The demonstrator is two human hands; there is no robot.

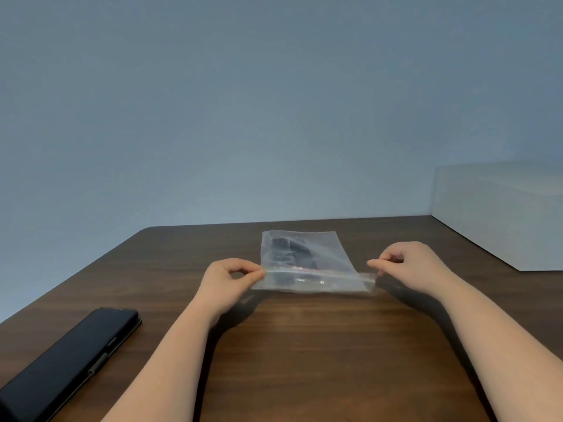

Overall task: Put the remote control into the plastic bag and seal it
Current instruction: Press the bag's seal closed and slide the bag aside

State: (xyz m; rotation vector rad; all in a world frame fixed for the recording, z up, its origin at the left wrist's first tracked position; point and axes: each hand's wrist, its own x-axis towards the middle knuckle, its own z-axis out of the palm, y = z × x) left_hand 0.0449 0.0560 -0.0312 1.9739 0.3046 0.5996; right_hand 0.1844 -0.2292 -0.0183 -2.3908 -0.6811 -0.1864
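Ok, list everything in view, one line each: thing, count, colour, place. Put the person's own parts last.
plastic bag: one, clear, middle of the table, its near edge held at both ends.
remote control: one, dark, inside the bag, blurred through the plastic.
phone: one, black, in a dark case, near left part of the table.
box: one, white, far right of the table.
table: one, dark brown wood.
wall: one, pale blue-grey, behind the table.
left hand: one, pinching the bag's left corner.
right hand: one, pinching the bag's right corner.
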